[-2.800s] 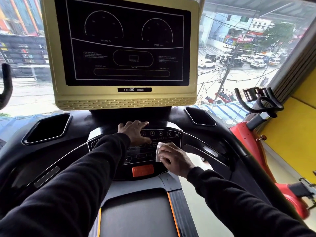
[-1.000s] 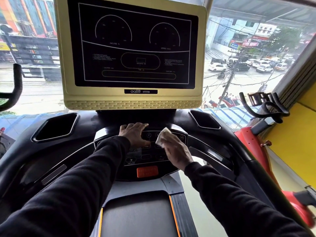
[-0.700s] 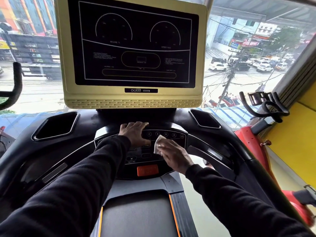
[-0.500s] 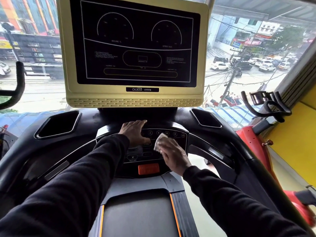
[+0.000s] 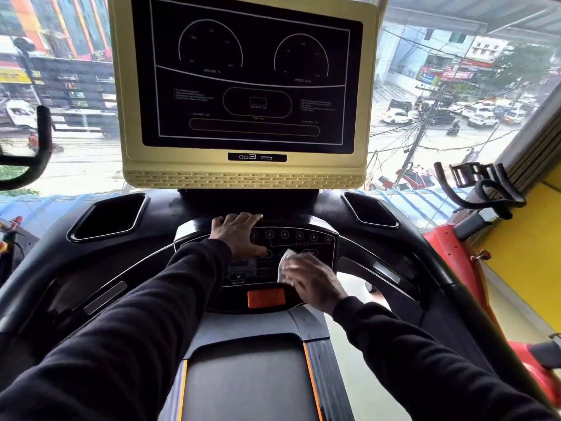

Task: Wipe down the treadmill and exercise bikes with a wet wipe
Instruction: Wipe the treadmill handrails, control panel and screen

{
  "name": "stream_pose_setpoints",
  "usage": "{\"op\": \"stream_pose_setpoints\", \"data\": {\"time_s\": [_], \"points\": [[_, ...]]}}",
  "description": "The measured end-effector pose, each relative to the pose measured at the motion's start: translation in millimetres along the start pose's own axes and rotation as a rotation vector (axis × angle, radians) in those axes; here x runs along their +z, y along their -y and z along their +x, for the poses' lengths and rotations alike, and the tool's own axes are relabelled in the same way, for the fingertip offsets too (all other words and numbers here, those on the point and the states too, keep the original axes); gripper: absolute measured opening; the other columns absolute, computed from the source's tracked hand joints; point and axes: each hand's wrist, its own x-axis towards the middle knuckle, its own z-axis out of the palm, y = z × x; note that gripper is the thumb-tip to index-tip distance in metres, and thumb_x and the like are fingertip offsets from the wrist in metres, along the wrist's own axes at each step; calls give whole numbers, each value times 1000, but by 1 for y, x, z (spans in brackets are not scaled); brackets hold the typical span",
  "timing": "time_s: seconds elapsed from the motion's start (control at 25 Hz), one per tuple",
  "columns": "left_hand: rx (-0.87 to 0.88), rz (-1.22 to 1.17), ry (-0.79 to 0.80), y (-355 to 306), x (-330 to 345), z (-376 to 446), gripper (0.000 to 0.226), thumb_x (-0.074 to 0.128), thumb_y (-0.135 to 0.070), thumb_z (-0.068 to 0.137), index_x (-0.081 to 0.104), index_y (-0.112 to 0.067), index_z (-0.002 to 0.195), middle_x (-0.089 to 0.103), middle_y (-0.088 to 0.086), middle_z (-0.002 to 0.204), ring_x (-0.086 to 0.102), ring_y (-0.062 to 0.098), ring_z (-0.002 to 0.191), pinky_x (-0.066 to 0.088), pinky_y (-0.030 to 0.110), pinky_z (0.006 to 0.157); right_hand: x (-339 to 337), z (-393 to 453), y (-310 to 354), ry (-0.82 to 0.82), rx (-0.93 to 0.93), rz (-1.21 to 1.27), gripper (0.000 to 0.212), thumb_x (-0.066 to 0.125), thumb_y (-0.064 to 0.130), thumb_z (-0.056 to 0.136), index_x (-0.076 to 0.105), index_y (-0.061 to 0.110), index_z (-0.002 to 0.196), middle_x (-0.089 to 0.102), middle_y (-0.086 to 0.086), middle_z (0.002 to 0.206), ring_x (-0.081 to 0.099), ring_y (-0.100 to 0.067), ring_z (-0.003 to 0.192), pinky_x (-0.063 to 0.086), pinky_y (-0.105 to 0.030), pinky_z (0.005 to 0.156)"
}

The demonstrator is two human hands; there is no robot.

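Nearby, red exercise bike [image 5: 455, 259] rightward

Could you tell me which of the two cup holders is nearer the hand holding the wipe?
The right cup holder; the right hand holds the wipe.

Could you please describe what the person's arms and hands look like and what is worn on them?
Both arms are covered by long, plain black sleeves of soft, slightly wrinkled fabric that end at the wrists. The left hand and right hand are bare, without gloves; no rings, watch or markings are visible on them.
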Motion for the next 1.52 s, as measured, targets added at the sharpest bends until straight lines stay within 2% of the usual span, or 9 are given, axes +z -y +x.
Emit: {"op": "stream_pose_setpoints", "data": {"time_s": [0.28,0.4,0.6,0.72,0.88,1.04,1.2,1.4,1.52], "points": [[3,-1,-8,-1,1,-2,92,64,-63,76,21,-36,154,32,-11,154,26,21,143,15,47,116,2,1,11,58,-29,17,12,69,12,86,73,18,96,64,8,106,55,-13,97,48,-19,84],[-12,-23,-17,1,1,0,95,66,-62,76,23,-29,154,32,-7,156,27,21,143,17,43,117,-3,18,13,-78,249,23,20,66,2,83,67,21,91,59,10,103,53,-13,95,53,-28,77],[-18,-25,-13,5,0,-2,94,65,-63,76,25,-30,153,31,-7,156,27,22,143,17,42,118,4,13,16,86,-34,-17,13,60,17,91,72,17,96,63,6,108,55,-14,101,51,-26,83],[-54,-8,24,7,-2,-2,92,62,-69,75,21,-41,153,29,-12,156,26,23,143,17,50,116,-4,30,17,-77,255,-16,18,63,10,86,71,19,99,62,8,112,55,-15,102,55,-28,79],[-61,7,64,9,-6,-2,92,62,-68,77,17,-42,153,27,-12,157,25,25,143,18,54,115,-3,24,24,93,-24,-31,12,66,17,86,72,23,94,63,10,104,55,-12,95,53,-24,74],[-66,5,52,8,-5,-3,92,63,-65,77,20,-35,153,26,-11,157,25,25,143,18,54,114,-7,41,16,-96,283,-66,20,69,6,82,72,20,96,64,8,105,55,-16,96,55,-29,76],[-62,-6,54,8,-6,-4,90,63,-64,78,21,-35,153,26,-11,157,24,24,144,17,53,114,3,20,28,78,-75,-24,15,69,12,85,72,17,98,65,6,109,56,-15,101,54,-29,82],[-59,0,51,10,-7,-4,89,63,-63,79,21,-35,153,27,-10,157,25,25,143,17,52,115,2,43,20,-61,270,-71,31,66,-1,81,71,13,108,62,0,118,56,-21,107,57,-35,83],[-45,-13,56,11,-6,-4,89,63,-62,79,21,-36,154,27,-10,157,25,24,143,17,50,116,4,29,23,58,60,-46,27,67,4,84,72,15,108,64,4,117,57,-16,107,55,-29,87]]}}
